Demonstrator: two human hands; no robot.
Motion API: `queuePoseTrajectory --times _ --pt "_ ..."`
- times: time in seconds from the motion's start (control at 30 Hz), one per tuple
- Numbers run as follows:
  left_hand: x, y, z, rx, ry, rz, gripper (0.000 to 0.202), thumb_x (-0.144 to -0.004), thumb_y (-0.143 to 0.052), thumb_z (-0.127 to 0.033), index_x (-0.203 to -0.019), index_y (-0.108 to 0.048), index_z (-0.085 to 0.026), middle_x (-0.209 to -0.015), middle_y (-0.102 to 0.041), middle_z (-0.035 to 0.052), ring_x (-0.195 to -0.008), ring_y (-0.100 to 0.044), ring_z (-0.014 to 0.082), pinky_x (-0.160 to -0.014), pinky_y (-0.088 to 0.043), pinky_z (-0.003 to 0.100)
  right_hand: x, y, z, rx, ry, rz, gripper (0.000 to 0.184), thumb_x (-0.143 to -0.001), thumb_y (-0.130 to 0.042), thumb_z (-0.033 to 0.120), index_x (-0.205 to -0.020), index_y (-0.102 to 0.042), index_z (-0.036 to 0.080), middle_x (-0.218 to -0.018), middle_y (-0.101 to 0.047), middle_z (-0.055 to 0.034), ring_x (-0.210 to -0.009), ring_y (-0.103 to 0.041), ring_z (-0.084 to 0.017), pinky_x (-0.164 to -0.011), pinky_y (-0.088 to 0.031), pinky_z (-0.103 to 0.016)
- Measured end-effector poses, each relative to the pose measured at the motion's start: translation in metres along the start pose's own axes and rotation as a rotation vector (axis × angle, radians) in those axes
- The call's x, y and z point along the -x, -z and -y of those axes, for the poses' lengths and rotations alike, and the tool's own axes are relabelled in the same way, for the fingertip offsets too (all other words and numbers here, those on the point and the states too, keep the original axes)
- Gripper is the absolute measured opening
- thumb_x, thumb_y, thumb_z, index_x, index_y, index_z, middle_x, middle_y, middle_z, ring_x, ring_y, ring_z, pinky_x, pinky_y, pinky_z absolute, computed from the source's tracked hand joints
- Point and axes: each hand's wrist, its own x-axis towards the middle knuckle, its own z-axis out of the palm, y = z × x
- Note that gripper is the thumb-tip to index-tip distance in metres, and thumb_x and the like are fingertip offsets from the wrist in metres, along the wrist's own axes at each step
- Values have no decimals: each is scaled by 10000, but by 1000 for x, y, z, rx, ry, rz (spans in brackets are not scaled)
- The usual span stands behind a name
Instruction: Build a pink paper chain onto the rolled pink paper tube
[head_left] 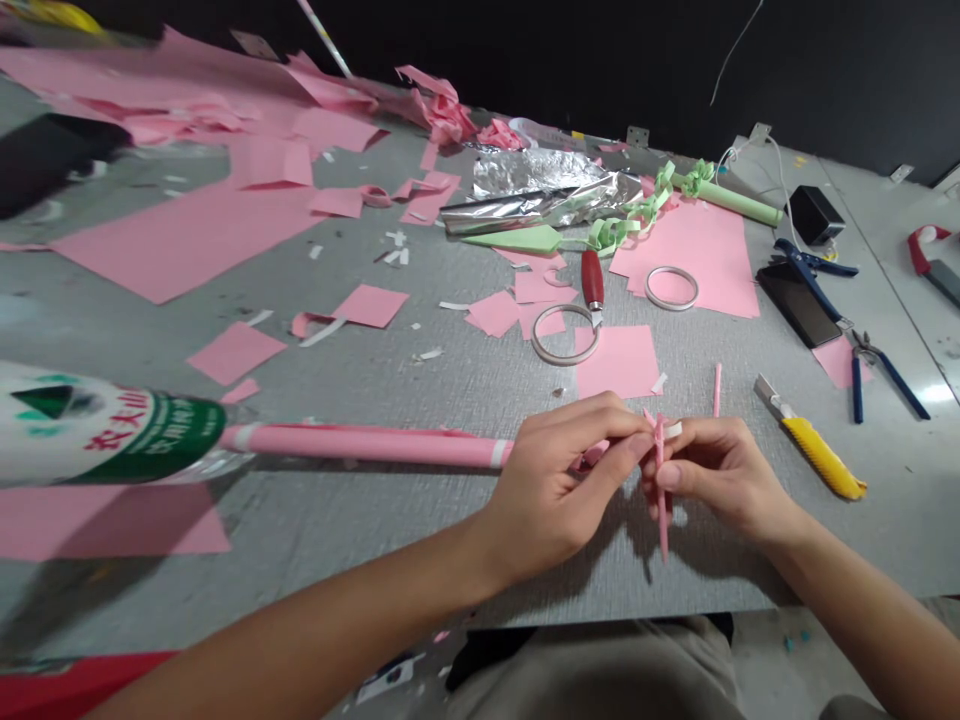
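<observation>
At the table [420, 390], left hand [562, 480], right hand [739, 490], each grip pinching pink paper [663, 525], bottle [127, 430] lettered 农夫山

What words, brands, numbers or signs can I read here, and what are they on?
"农夫山", in red characters on the white part of the bottle.
White characters on the bottle's green band: too blurred to read surely.
I can make out no other words or numbers; any marks elsewhere are too small or blurred to read.
</observation>
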Motion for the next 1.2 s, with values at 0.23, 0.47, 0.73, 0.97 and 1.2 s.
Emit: queuePoseTrajectory --times 0.23,0.47,0.73,0.97,1.2 --pt "0 1 -1 6 16 6 220 -1014 -600 -100 -847 -701 -200 -747 -743 5 -676 -654 145 -643 -498 264 1 1 0 -13 -27 1 167 -901 -901 333 -890 -825 185 -720 -797 -23 -595 -749 -145 -581 -644 -252" --pt "-2 1 -2 19 5 4 221 -1001 -601 -75 -837 -686 -196 -758 -737 0 -696 -659 133 -654 -496 254 1 1 0 -57 -10 21 101 -919 -888 283 -916 -853 188 -761 -802 -27 -625 -760 -133 -601 -652 -227" --pt "-5 0 -4 37 38 -11 235 -951 -586 -68 -766 -649 -198 -694 -701 -6 -634 -615 128 -624 -477 265 1 0 1 -65 -30 28 161 -922 -884 355 -939 -865 196 -834 -799 -48 -654 -756 -153 -601 -661 -262" --pt "-3 1 1 58 64 -42 222 -933 -576 -68 -769 -647 -201 -714 -673 -19 -650 -593 121 -641 -471 264 1 4 -1 -49 -32 69 216 -999 -796 394 -983 -829 181 -841 -781 -50 -661 -720 -148 -613 -615 -265" --pt "-2 4 1 60 113 -94 210 -938 -574 -105 -767 -627 -214 -707 -605 -16 -650 -558 145 -618 -443 295 -1 3 4 -293 -169 106 261 -999 -768 440 -940 -691 198 -654 -591 44 -489 -472 -89 -503 -459 -209"
